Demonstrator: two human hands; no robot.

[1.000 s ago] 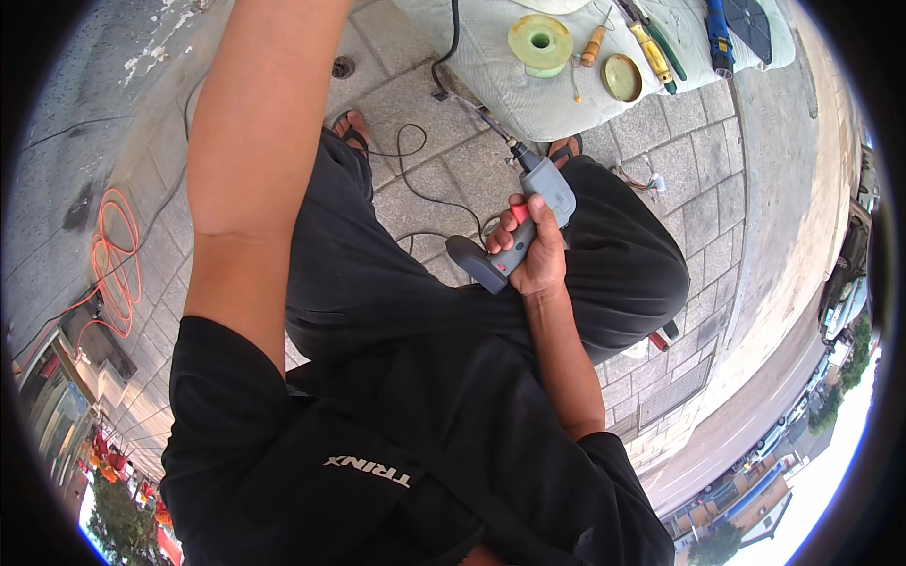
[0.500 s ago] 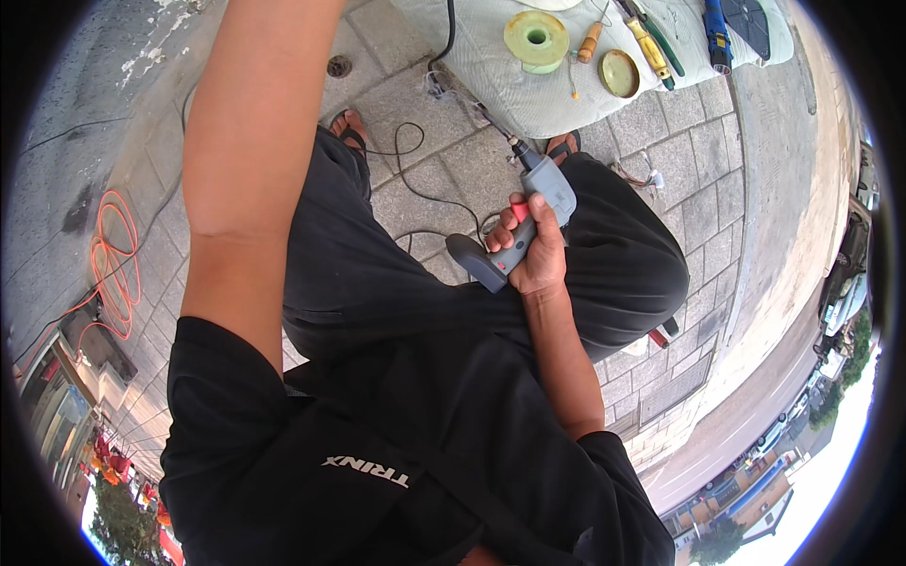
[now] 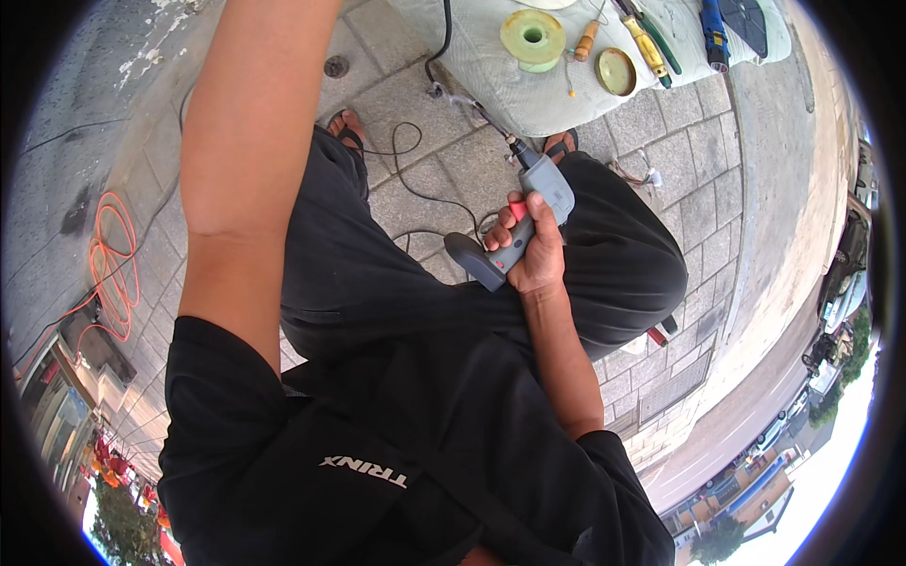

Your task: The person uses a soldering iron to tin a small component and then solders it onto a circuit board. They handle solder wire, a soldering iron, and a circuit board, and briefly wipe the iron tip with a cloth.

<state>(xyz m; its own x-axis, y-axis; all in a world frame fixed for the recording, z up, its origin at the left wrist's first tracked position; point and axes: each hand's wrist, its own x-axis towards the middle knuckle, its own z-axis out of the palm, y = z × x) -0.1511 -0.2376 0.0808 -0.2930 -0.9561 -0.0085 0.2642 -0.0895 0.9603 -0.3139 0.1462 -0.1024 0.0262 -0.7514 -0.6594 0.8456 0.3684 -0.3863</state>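
Observation:
My right hand (image 3: 536, 245) is wrapped round the grip of a grey power drill (image 3: 545, 193), with the fingers at its red trigger. The drill points up and left, away from my body, its chuck and a long thin bit (image 3: 495, 124) reaching past my right foot. Near the bit's far end are some pale strands (image 3: 451, 97) and a thick black cable (image 3: 445, 42); whether they touch the bit, I cannot tell. My left forearm (image 3: 250, 123) stretches forward beyond the upper edge, so the left hand is out of sight.
A pale padded surface ahead carries a green spool (image 3: 533, 41), a wooden-handled awl (image 3: 586, 41), a round tin (image 3: 615, 72), a yellow-handled tool (image 3: 644, 47) and a blue tool (image 3: 714, 36). A thin black cord (image 3: 408, 179) loops over the paving. An orange cord (image 3: 115, 269) lies coiled left.
Almost nothing differs. The view has shifted very slightly; the drill stays in my right hand at the same place, and my left arm remains stretched forward.

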